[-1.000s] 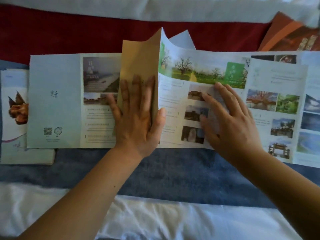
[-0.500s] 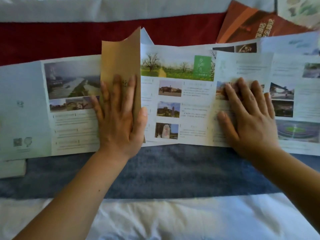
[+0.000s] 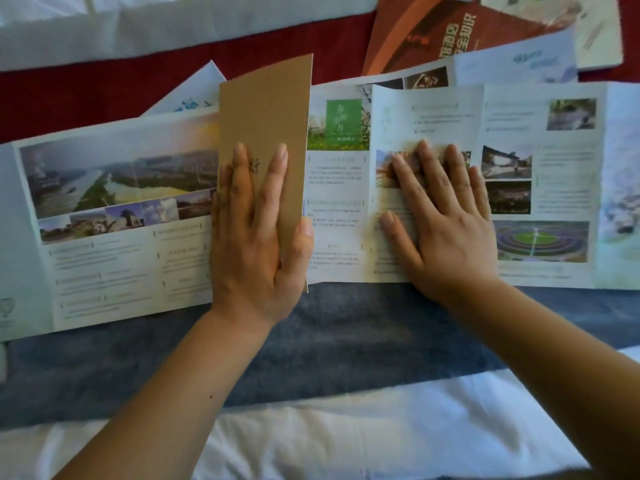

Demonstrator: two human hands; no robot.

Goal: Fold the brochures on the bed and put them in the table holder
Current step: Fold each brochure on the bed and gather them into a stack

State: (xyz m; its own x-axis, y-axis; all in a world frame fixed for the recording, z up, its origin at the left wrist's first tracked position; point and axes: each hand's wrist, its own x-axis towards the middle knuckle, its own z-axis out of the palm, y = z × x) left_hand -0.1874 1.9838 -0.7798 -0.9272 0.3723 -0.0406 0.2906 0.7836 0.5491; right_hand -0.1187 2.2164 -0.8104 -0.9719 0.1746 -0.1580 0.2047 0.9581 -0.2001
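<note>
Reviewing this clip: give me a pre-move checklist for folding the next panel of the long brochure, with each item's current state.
1. Left hand flat on the brown panel, pinning it down: ok.
2. Right hand flat on the pale photo panel, palm down: ok.
3. Brown panel lying flat: not ok, its upper part tilts up off the sheet.
4. Long brochure spread out on the blue blanket: ok.
5. Fold path free of other paper: not ok, the red-brown brochure and other leaflets overlap behind it.
6. Table holder within reach: cannot tell, not in view.
</note>
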